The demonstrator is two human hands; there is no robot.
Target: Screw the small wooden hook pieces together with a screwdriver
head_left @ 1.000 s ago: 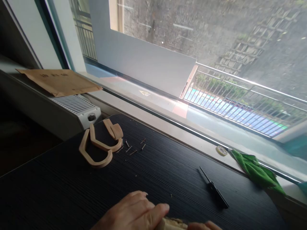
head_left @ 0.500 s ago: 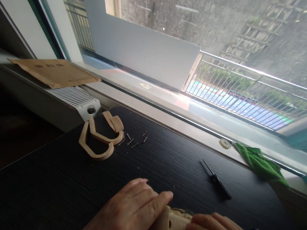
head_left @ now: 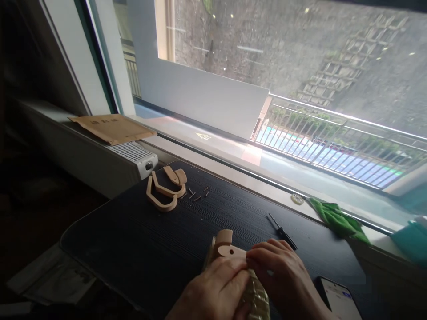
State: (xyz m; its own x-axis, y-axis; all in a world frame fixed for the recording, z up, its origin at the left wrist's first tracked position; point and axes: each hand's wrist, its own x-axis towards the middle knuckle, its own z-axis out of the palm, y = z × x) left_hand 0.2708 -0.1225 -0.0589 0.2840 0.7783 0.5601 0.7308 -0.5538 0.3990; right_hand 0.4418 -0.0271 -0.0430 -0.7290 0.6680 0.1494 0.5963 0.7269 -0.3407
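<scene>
At the bottom middle, a pale wooden hook [head_left: 237,252] with a curved end and a dark hole lies on a beige-green woven-looking object [head_left: 259,298], whose full shape is hidden by my hands. My left hand [head_left: 216,284] is closed around the near part of the hook and the woven object. From the right, my right hand [head_left: 278,269] pinches at the hook's straight end, its fingertips touching those of my left hand. Farther back on the black table [head_left: 123,240] lie several similar wooden hooks [head_left: 163,206] beside several loose screws [head_left: 197,198].
A black screwdriver [head_left: 283,233] lies right of my hands, with a phone [head_left: 338,300] nearer the right edge. On the sill are a green cloth [head_left: 336,218] and a tape roll [head_left: 296,199]. A brown envelope [head_left: 113,128] rests on the radiator [head_left: 136,155] at back left.
The view has shifted, bringing the phone and more of my hands into sight. My hands have come together over the wooden hook, and its curved end now shows.
</scene>
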